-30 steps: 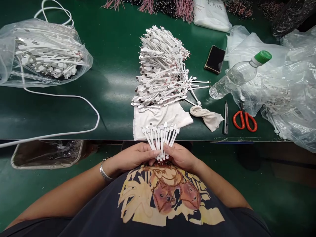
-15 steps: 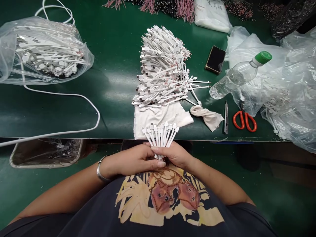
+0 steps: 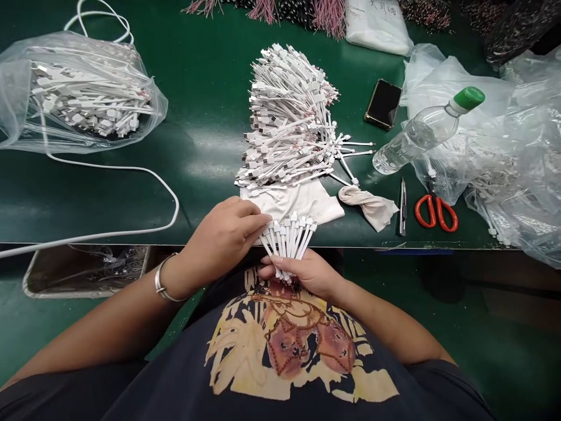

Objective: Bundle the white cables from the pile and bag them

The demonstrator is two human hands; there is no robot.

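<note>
1 grip point(image 3: 225, 238), the left, has risen to the cable plugs point(image 3: 294, 221).

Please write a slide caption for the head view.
The right hand holds fanned white cables, the left hand at their connector ends.

A dark-screened smartphone point(image 3: 383, 104) lies near a clear plastic bottle point(image 3: 416, 140) with a green cap point(image 3: 470, 98). Closer to the table's point(image 3: 197, 111) front edge sit a twisted cream rag point(image 3: 370, 206), a slim utility knife point(image 3: 402, 207) and red-handled scissors point(image 3: 439, 210).
</note>
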